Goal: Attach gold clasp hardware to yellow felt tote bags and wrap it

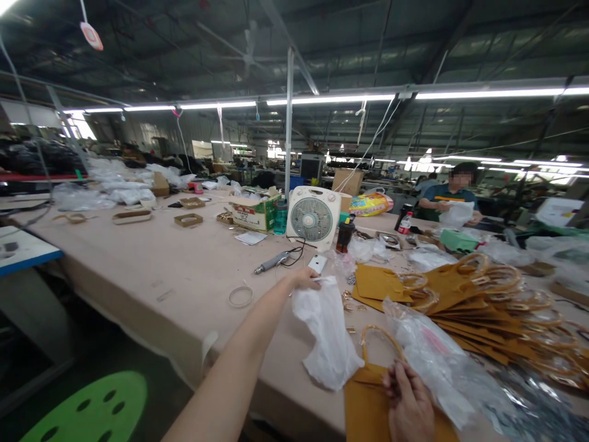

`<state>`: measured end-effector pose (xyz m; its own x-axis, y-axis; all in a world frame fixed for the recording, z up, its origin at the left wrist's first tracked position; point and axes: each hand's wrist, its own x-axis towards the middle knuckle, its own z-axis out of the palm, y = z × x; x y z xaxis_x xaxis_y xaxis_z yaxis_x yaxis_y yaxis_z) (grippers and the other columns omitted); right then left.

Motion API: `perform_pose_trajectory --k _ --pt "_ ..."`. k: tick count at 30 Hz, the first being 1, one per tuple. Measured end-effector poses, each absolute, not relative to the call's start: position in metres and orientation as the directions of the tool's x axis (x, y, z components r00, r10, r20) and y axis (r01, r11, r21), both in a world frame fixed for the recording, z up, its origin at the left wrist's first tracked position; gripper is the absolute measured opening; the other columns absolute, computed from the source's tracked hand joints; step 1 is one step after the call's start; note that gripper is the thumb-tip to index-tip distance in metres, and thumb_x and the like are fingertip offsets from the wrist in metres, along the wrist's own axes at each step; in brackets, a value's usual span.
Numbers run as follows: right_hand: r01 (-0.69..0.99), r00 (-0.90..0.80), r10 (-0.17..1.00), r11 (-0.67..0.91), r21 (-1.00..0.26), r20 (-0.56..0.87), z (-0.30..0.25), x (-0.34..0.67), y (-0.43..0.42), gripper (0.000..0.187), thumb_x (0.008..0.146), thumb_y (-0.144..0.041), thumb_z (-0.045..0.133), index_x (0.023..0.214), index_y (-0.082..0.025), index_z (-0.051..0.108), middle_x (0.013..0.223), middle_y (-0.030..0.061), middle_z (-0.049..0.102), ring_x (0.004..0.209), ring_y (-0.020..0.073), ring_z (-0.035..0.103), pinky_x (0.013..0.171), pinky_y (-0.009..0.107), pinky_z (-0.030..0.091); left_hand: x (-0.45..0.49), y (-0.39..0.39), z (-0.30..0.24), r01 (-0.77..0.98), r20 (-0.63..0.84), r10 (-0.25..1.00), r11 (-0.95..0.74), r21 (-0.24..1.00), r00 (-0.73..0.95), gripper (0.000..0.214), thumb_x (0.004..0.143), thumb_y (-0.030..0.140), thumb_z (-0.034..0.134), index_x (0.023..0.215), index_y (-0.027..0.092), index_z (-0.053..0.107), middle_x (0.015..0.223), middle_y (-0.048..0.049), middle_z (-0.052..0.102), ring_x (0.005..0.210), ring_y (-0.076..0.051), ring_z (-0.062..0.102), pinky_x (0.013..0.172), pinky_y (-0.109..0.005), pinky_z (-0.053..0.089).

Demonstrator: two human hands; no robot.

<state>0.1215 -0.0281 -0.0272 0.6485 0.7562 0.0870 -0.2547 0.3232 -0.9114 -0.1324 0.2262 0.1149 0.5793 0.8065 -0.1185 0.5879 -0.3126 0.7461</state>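
Note:
My left hand [305, 278] is stretched out over the table and grips the top of a white plastic bag [327, 334], which hangs down from it. My right hand [407, 400] is near the front edge, with its fingers closed on a mustard-yellow bag [368, 405] that has a round clear handle [380, 344]. Beside it lies a clear plastic sleeve [437, 362]. A row of several more mustard bags with ring handles [478, 294] stretches off to the right.
A white desk fan [313, 218], a dark bottle [345, 234], a phone [317, 264], a corded hand tool [271, 263] and a tape ring [240, 296] are on the long beige table [138, 258]. Another person [453, 196] sits at the far side. A green stool [92, 411] stands below left.

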Motion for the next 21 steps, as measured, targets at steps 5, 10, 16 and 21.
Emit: perform_pose_trajectory --k 5,10,16,21 --pt "-0.305 0.626 0.778 0.306 -0.902 0.052 -0.023 0.117 -0.029 0.045 0.067 -0.051 0.09 0.091 -0.019 0.069 0.077 -0.0016 0.067 0.06 0.0114 0.057 0.051 0.021 0.045 -0.13 0.249 0.141 0.416 -0.107 0.803 -0.185 0.89 0.586 0.039 0.071 0.041 0.088 0.097 0.014 0.076 0.083 -0.0038 0.077 0.071 -0.016 0.07 0.07 -0.028 0.057" --pt "-0.332 0.613 0.789 0.299 -0.895 0.036 -0.031 0.121 -0.03 0.042 0.07 -0.046 0.09 0.096 -0.019 0.07 0.081 -0.0015 0.067 0.063 0.0112 0.058 0.054 0.021 0.045 -0.128 0.257 0.167 0.308 -0.096 0.819 -0.102 0.946 0.566 0.043 0.063 0.04 0.091 0.095 0.014 0.078 0.082 -0.0063 0.078 0.067 -0.019 0.071 0.064 -0.028 0.057" --pt "-0.344 0.589 0.807 0.308 -0.887 0.051 -0.031 0.122 -0.031 0.042 0.07 -0.046 0.091 0.096 -0.019 0.07 0.08 -0.0017 0.067 0.063 0.0112 0.058 0.053 0.021 0.044 -0.122 0.258 0.181 0.277 -0.069 0.873 -0.077 0.958 0.483 0.039 0.064 0.04 0.092 0.089 0.014 0.078 0.073 -0.0038 0.076 0.062 -0.017 0.067 0.059 -0.026 0.054" --pt "-0.353 0.59 0.806 0.303 -0.885 0.04 -0.032 0.122 -0.029 0.046 0.066 -0.048 0.092 0.094 -0.018 0.071 0.08 -0.0013 0.067 0.063 0.0111 0.058 0.052 0.02 0.046 -0.126 0.261 0.181 0.291 -0.063 0.909 -0.066 0.954 0.412 0.034 0.063 0.035 0.094 0.082 0.013 0.077 0.069 -0.0024 0.074 0.059 -0.016 0.065 0.057 -0.026 0.053"
